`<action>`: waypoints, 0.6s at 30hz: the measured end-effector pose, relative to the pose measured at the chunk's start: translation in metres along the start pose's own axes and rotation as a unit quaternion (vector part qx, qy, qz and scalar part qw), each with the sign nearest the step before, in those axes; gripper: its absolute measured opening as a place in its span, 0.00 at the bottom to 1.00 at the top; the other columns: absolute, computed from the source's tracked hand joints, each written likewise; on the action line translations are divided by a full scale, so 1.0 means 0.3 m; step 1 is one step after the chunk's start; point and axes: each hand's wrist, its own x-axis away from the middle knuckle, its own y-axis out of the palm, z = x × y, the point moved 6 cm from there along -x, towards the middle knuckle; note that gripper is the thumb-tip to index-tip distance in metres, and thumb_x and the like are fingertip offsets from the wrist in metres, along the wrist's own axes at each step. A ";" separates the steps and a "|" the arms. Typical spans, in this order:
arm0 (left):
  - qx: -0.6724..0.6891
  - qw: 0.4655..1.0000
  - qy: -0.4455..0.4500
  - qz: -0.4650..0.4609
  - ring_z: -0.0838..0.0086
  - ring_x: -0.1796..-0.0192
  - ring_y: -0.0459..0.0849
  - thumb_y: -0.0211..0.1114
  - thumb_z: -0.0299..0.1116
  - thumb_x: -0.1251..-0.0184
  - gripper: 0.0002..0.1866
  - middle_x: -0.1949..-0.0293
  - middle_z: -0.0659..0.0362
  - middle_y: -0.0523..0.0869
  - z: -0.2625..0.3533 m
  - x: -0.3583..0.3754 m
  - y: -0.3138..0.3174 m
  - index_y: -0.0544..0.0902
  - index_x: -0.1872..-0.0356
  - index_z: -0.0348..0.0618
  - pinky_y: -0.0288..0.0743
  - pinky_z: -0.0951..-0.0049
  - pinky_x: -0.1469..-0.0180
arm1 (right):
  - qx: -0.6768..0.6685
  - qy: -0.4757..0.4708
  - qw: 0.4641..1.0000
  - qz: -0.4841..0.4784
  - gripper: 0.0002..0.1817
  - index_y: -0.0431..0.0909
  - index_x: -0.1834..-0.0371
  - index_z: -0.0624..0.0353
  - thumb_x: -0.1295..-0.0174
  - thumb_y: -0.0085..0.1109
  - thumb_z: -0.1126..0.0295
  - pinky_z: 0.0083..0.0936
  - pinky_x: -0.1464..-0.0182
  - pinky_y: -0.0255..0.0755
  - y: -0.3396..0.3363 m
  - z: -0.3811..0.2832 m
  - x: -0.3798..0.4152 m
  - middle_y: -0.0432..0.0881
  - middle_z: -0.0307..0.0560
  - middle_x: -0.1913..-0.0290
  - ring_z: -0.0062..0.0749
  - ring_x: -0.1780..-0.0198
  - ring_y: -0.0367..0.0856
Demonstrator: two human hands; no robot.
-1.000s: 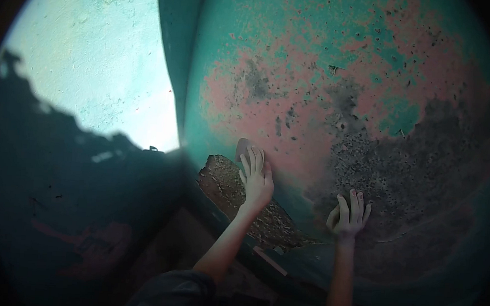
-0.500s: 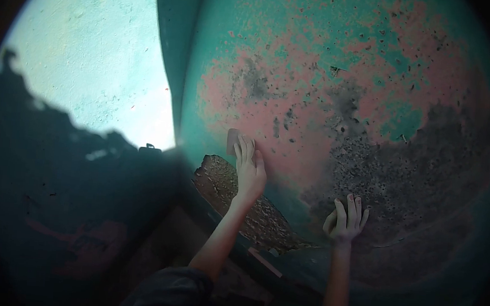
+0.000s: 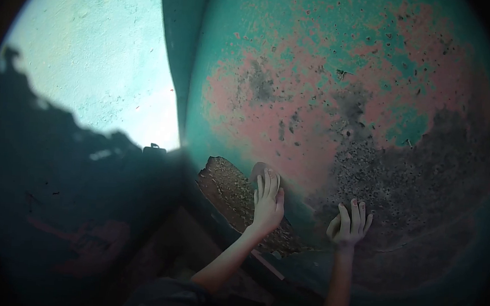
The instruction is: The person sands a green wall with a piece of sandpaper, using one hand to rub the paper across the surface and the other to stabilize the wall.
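My left hand (image 3: 268, 207) presses a small brownish-grey piece of sandpaper (image 3: 258, 169) flat against a curved wall (image 3: 229, 49) of worn green paint. Its fingers lie over the sheet, with the sheet's upper and left edges showing. To the right, my right hand (image 3: 349, 227) rests on the dark, pitted part of the wall, fingers spread and holding nothing. Beside and behind my left wrist is a broken patch (image 3: 225, 191) with rough brown material exposed. Pink areas (image 3: 292, 133) show through the green paint above both hands.
On the left, another wall (image 3: 104, 46) is brightly sunlit above and shadowed below. A dark corner (image 3: 179, 245) lies below the broken patch, with a pale strip (image 3: 267, 265) along the curved wall's lower edge.
My left hand has slid down and to the right with the sandpaper, which now looks turned and more rounded. My right hand stays on the wall. The view has shifted slightly.
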 end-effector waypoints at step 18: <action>0.002 0.994 0.018 0.104 0.38 0.17 0.41 0.44 0.42 0.14 0.33 0.17 0.43 0.45 0.002 -0.179 -0.127 0.48 0.17 0.42 0.42 0.36 0.22 | -0.010 -0.004 1.000 0.000 0.14 0.86 0.50 0.49 0.36 0.54 0.70 0.50 0.20 0.51 -0.012 -0.003 -0.007 0.82 0.48 0.35 0.47 0.29 0.75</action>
